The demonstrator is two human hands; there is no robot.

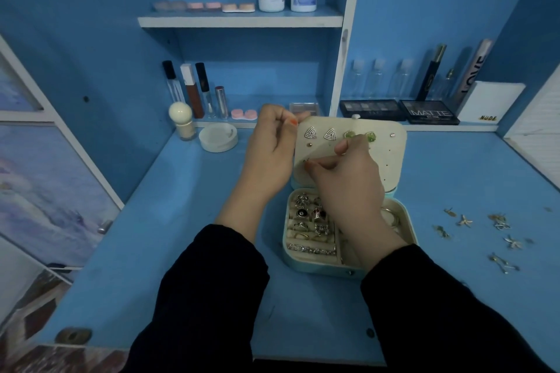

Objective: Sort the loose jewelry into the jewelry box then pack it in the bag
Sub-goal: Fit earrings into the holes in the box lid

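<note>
Right grip (348, 174): thumb and forefinger pinched closed on a small earring (306, 161), too tiny to make out, at the lower left of the earring panel (391, 157).
Left grip (271, 145): fingers curled round the panel's far left corner, bracing it.
Earring panel: stands upright at the far side of the open jewelry box (315, 266); triangle studs (310, 132) and green studs (370, 136) sit in its top row.
Box base: rings (303, 213) sit in the left rolls.
Loose earrings (465, 220): scattered on the worktop (181, 221), well right of the box.
Bag: not in view.
Doing it well: brace the panel, line the post with a free hole, push straight, and avoid bending the post.
</note>
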